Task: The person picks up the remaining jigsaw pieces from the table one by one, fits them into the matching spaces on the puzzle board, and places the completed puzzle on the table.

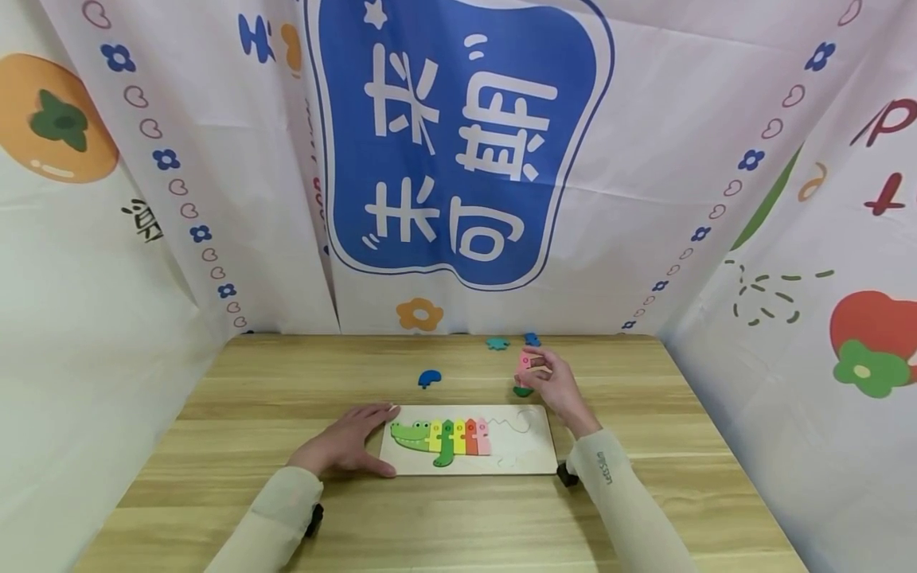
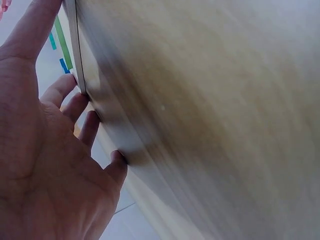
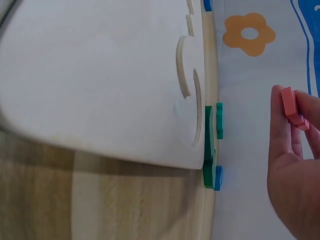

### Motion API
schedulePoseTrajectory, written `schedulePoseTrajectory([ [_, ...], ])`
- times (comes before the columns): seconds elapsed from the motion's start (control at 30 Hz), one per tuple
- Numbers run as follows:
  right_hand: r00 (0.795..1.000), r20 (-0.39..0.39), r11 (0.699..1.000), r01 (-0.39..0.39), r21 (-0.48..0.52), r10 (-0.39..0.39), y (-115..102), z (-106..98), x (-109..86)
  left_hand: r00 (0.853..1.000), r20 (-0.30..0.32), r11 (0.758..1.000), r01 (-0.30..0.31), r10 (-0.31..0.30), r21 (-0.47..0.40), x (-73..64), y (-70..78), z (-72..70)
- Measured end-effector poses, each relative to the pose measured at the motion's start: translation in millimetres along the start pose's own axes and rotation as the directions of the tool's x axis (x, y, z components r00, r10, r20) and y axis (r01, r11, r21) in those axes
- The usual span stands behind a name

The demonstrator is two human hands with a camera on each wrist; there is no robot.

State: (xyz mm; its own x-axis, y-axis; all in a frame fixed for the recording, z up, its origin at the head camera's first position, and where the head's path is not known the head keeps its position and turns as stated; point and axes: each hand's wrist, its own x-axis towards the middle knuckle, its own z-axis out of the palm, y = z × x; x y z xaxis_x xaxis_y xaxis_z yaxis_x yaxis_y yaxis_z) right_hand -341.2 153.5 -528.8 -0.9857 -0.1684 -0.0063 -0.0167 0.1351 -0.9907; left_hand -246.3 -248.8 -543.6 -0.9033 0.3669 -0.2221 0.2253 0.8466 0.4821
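On the table lies a pale wooden puzzle board [image 1: 530, 458] with a crocodile in it: a green head [image 1: 410, 434], numbered yellow, green, orange-red and pink body pieces, and a green leg [image 1: 444, 458]. Bare board with curved cut outlines shows at its right part. My left hand [image 1: 347, 442] rests at the board's left end, fingers spread, thumb near the front corner and fingertips at the far corner. Above the table beyond the board's right part, my right hand [image 1: 562, 390] pinches a pink puzzle piece [image 1: 525, 362] between thumb and fingers. The right wrist view shows that piece [image 3: 290, 106] edge-on.
Loose pieces lie beyond the board: a dark blue one [image 1: 430, 378], a green one [image 1: 523, 391] under the right hand, and a teal one [image 1: 497, 344] and another blue one [image 1: 532, 339] near the table's far edge. Printed cloth [image 1: 645, 199] hangs behind and on both sides.
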Motion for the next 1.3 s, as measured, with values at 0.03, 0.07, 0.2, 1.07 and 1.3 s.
schedulePoseTrajectory([
  [0.03,1.000,0.002,1.000,0.001,-0.004,-0.001,-0.1,0.1,0.2,1.000,0.001,1.000,0.000,0.000,0.002,0.4,-0.1,-0.1],
  [0.07,1.000,0.007,1.000,0.002,-0.007,-0.002,-0.3,0.3,0.5,1.000,0.002,1.000,0.001,-0.001,0.005,0.7,-0.3,-0.1],
  [0.2,1.000,0.021,1.000,0.003,-0.002,-0.003,-0.7,1.2,0.8,1.000,0.005,1.000,-0.003,0.003,0.011,0.9,-0.1,-0.1],
  [1.07,0.996,0.090,0.998,-0.008,-0.067,0.014,-1.9,8.5,-4.3,1.000,-0.002,1.000,0.000,0.000,0.012,0.8,-1.2,1.1],
  [1.3,0.995,0.096,0.997,0.007,-0.081,0.001,-0.5,9.2,-5.0,1.000,-0.001,1.000,-0.002,0.002,0.010,0.6,0.2,0.5],
])
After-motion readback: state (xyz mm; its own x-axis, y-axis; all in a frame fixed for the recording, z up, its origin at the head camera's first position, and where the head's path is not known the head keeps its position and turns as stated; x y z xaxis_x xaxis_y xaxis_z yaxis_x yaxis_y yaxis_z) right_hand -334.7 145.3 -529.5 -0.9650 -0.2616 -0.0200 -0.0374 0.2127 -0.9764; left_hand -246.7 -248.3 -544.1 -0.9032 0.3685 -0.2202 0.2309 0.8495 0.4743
